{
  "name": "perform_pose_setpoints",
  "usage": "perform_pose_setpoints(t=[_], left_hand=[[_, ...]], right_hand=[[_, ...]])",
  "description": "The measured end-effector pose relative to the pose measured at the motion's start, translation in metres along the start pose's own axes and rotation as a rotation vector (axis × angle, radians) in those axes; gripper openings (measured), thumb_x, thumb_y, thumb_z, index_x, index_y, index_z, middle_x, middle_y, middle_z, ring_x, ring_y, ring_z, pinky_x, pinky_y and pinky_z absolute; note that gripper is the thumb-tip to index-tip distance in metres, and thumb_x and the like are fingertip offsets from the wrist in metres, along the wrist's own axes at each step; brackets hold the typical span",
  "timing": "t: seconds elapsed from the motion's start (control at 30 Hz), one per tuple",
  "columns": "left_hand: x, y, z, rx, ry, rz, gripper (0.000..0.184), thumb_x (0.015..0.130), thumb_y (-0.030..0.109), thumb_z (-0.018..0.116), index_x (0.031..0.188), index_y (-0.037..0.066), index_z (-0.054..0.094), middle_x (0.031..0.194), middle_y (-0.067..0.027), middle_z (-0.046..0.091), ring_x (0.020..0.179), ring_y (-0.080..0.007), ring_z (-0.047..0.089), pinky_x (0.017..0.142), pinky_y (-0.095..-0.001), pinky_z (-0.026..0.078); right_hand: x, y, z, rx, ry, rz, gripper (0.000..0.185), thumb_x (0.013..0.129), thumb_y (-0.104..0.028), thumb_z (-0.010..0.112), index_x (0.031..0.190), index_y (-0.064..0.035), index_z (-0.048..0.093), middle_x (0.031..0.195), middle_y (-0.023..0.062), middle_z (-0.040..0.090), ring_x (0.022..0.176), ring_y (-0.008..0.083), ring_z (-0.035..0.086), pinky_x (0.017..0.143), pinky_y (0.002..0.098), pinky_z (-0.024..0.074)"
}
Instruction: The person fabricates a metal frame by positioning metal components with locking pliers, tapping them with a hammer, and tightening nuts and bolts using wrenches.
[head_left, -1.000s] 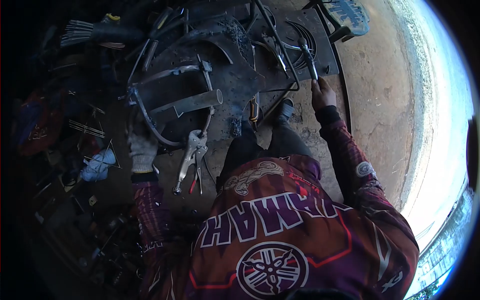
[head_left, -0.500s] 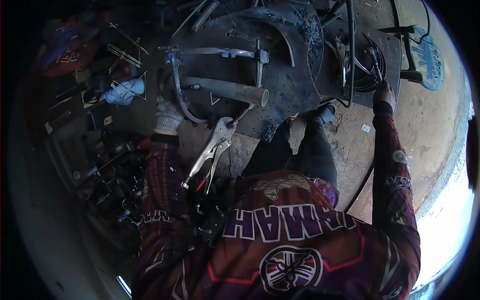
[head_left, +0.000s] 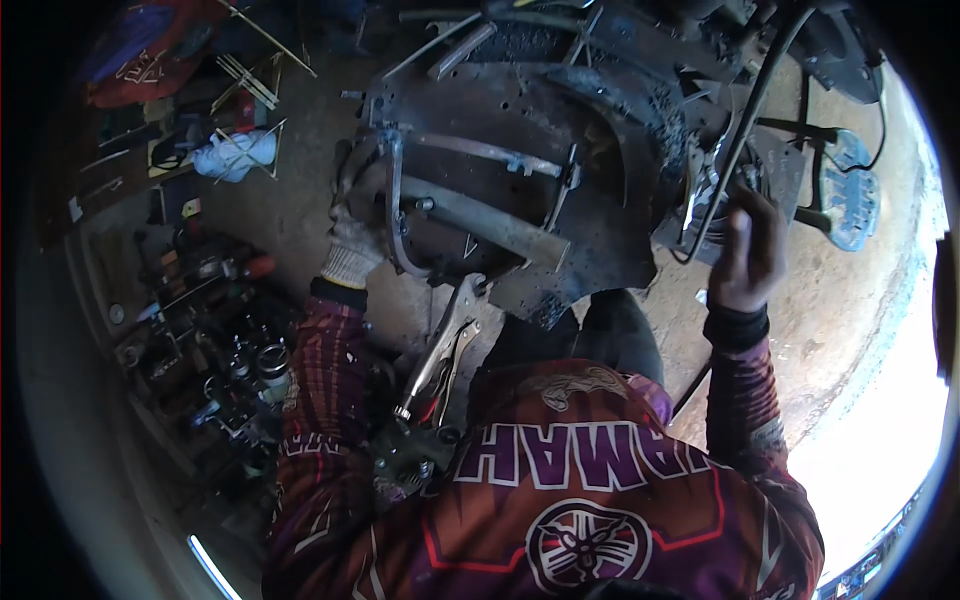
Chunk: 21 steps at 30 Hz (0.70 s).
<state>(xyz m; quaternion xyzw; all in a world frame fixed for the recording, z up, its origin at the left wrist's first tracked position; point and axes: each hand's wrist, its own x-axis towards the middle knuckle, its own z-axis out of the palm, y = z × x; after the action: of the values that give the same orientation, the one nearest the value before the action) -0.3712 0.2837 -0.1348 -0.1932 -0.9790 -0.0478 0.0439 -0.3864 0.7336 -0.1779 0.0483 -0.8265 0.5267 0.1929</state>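
My left hand, in a pale knit glove, is closed at the left side of a curved metal frame. Its fingertips are dark and partly hidden there. A length of round pipe lies across the frame. Locking pliers hang from the frame's near edge, their jaws clamped on it. My bare right hand is raised over the right end of the work surface, fingers curled with the thumb side up. What it grips is hidden behind the fingers. Just beyond it lie metal clamps.
A dark steel plate lies under the frame, with black grit on its right part. A thick cable loops down beside my right hand. A blue chair stands at the right. Machine parts and a blue-white cloth lie left.
My right hand has come up closer to the camera from the hammer-like tool it was on. The view has shifted, and the frame appears more tilted. My left hand stays at the frame.
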Motion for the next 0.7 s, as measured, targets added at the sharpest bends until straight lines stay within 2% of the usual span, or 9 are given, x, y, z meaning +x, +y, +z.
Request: perform_pose_setpoints(t=[0.07,0.17,0.2,0.23,0.3,0.37,0.47,0.63,0.7], left_hand=[[0.001,0.009,-0.004,-0.044,0.043,-0.046,0.072,0.078,0.041,0.075,0.138,0.01,0.051,0.146,-0.0196,0.039,0.141,-0.0413,0.03,0.117,-0.0509,0.028],[0.01,0.018,-0.016,0.006,-0.032,-0.046,0.071,0.079,0.041,0.075,0.138,0.011,0.05,0.145,-0.0197,0.04,0.141,-0.0416,0.029,0.117,-0.0503,0.028],[0.012,0.022,-0.016,-0.028,0.039,-0.09,0.065,0.073,0.039,0.077,0.13,0.013,0.058,0.138,-0.016,0.048,0.138,-0.0396,0.033,0.112,-0.0497,0.034],[0.014,0.026,-0.016,-0.062,0.109,-0.137,0.059,0.068,0.037,0.079,0.121,0.016,0.065,0.13,-0.0124,0.055,0.134,-0.0376,0.037,0.108,-0.0491,0.04],[0.018,0.033,-0.019,-0.163,0.157,-0.174,0.057,0.068,0.033,0.078,0.12,0.016,0.065,0.13,-0.0109,0.056,0.132,-0.0352,0.04,0.106,-0.0476,0.042],[0.022,0.035,-0.025,-0.257,0.206,-0.21,0.055,0.068,0.03,0.078,0.12,0.016,0.065,0.129,-0.0094,0.057,0.129,-0.0329,0.043,0.105,-0.0461,0.043],[0.024,0.033,-0.03,-0.311,0.098,-0.299,0.048,0.068,0.024,0.076,0.114,0.017,0.068,0.128,-0.006,0.058,0.124,-0.03,0.046,0.104,-0.0437,0.043],[0.015,0.012,-0.012,-0.173,0.041,-0.151,0.045,0.069,0.024,0.074,0.113,0.02,0.068,0.128,-0.0031,0.059,0.132,-0.0292,0.042,0.11,-0.0419,0.037],[0.013,0.01,-0.009,-0.129,0.007,-0.131,0.047,0.069,0.028,0.075,0.115,0.02,0.068,0.13,-0.0032,0.058,0.135,-0.0293,0.04,0.112,-0.0429,0.035]], right_hand=[[0.047,-0.029,0.014,0.002,-0.171,-0.076,0.018,0.092,-0.014,0.066,0.101,0.0015,0.068,0.089,0.0148,0.067,0.079,0.0268,0.066,0.073,0.0327,0.0513],[0.099,-0.035,0.056,0.049,-0.435,-0.145,0.02,0.089,-0.019,0.069,0.103,-0.0039,0.07,0.092,0.0151,0.069,0.08,0.0312,0.067,0.072,0.0358,0.0531],[0.111,-0.031,0.072,0.023,-0.525,-0.162,0.022,0.09,-0.022,0.068,0.104,-0.0056,0.071,0.093,0.0151,0.069,0.082,0.032,0.068,0.073,0.0373,0.0539],[0.122,-0.025,0.09,0.014,-0.529,-0.178,0.022,0.09,-0.022,0.068,0.104,-0.0056,0.071,0.093,0.0151,0.069,0.082,0.032,0.068,0.073,0.0373,0.0539],[0.138,-0.016,0.121,-0.044,-0.583,-0.332,0.026,0.089,-0.027,0.067,0.106,-0.0073,0.071,0.098,0.0149,0.07,0.086,0.0318,0.069,0.077,0.0395,0.0552],[0.151,-0.025,0.14,-0.036,-0.643,-0.307,0.026,0.09,-0.027,0.067,0.108,-0.008,0.071,0.098,0.014,0.07,0.086,0.0299,0.069,0.077,0.0382,0.0554],[0.168,-0.046,0.164,-0.094,-0.733,-0.293,0.027,0.09,-0.027,0.068,0.111,-0.0101,0.071,0.101,0.0132,0.07,0.09,0.0281,0.07,0.079,0.037,0.0557],[0.202,-0.069,0.212,-0.318,-0.793,-0.332,0.031,0.09,-0.028,0.067,0.118,-0.014,0.069,0.113,0.0135,0.069,0.101,0.0288,0.069,0.085,0.039,0.055],[0.208,-0.068,0.231,-0.392,-0.898,-0.508,0.033,0.09,-0.027,0.066,0.121,-0.0156,0.067,0.113,0.0136,0.069,0.103,0.0306,0.067,0.087,0.0415,0.054]])
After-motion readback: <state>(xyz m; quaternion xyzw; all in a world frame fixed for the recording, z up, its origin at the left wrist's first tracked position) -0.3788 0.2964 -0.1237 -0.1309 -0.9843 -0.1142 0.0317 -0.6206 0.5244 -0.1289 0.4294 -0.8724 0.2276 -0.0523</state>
